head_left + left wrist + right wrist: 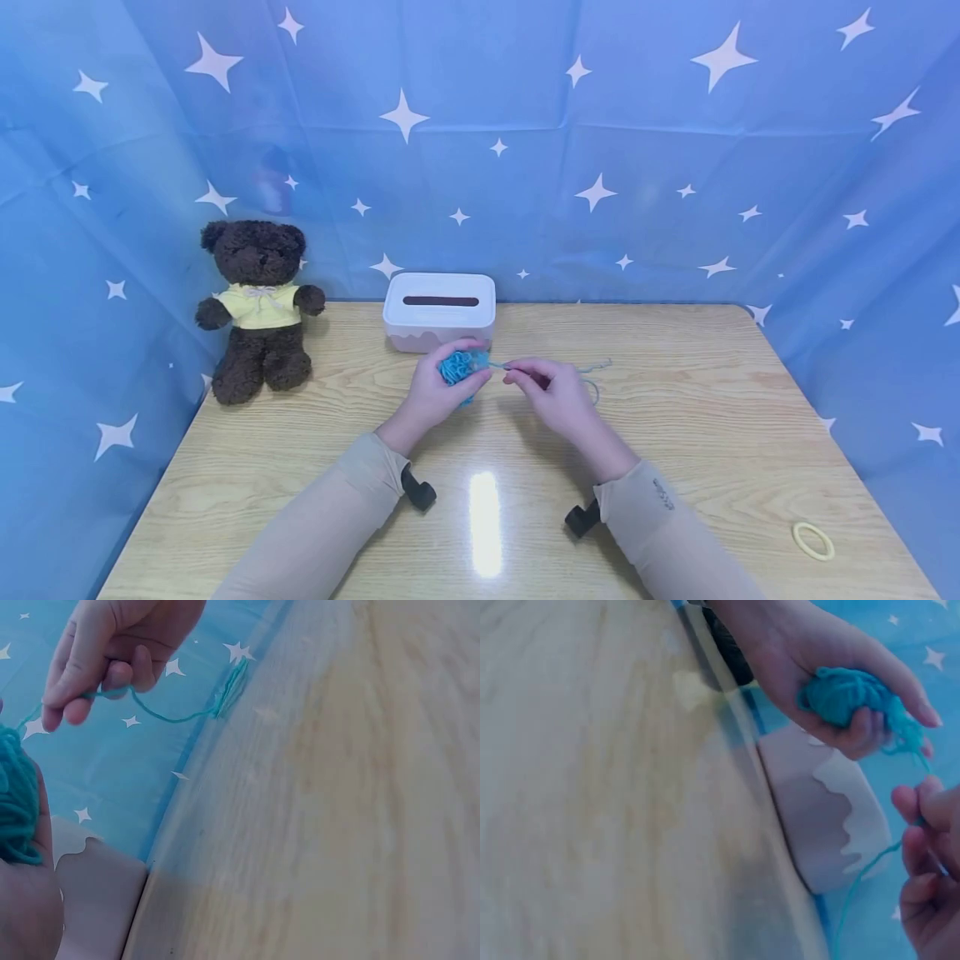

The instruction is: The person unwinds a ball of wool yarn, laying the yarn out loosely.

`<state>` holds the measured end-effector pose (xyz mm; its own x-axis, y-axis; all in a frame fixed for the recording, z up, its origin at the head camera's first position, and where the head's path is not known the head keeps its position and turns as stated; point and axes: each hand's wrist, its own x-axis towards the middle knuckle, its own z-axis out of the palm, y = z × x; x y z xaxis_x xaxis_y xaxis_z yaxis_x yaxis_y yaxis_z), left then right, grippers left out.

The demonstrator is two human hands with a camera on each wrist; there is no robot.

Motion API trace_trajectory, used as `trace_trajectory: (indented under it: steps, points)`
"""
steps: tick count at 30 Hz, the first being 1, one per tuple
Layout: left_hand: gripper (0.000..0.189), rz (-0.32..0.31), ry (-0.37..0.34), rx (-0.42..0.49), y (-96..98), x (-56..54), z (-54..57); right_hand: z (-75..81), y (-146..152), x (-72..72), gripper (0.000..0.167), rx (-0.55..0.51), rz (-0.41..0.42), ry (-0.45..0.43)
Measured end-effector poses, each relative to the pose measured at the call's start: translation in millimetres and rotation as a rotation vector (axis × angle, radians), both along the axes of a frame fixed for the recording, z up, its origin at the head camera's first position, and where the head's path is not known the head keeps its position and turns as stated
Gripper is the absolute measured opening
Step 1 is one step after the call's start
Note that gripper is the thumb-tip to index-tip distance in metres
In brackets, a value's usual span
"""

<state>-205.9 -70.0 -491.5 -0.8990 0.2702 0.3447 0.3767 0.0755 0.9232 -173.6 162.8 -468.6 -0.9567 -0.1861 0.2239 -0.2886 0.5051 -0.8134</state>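
Observation:
A bundle of teal yarn lies in my left hand, with the fingers curled round it above the table. In the right wrist view the yarn bundle sits in the palm, loose loops spilling out near the fingertips. My right hand pinches a single strand that runs from the bundle. Past those pinching fingers the strand hangs on, and its loose end shows in the left wrist view. The two hands are a short distance apart.
Just behind my left hand stands a white and pinkish tissue box. A brown teddy bear in a yellow top sits at the back left. Near the right front lies a pale yellow ring. A blue starred curtain surrounds the wooden table.

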Motion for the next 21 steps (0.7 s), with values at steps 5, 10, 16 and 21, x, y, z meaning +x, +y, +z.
trace_trajectory:
  steps: [5,10,16,21]
  points:
    - [0.016,0.038,0.001,-0.009,1.3,0.5,-0.5,6.7,8,1.6,0.018,0.046,-0.002,0.041]
    - [0.032,0.049,0.027,0.037,1.9,-0.6,-2.3,10.0,14,2.2,0.018,0.032,0.024,0.107]
    - [0.033,0.038,-0.032,0.041,-0.2,1.3,-0.7,14.0,27,2.3,0.018,0.023,-0.019,0.111]
    - [0.030,0.076,-0.042,0.034,-1.7,2.5,0.2,11.7,42,1.4,0.018,0.000,-0.042,0.082]
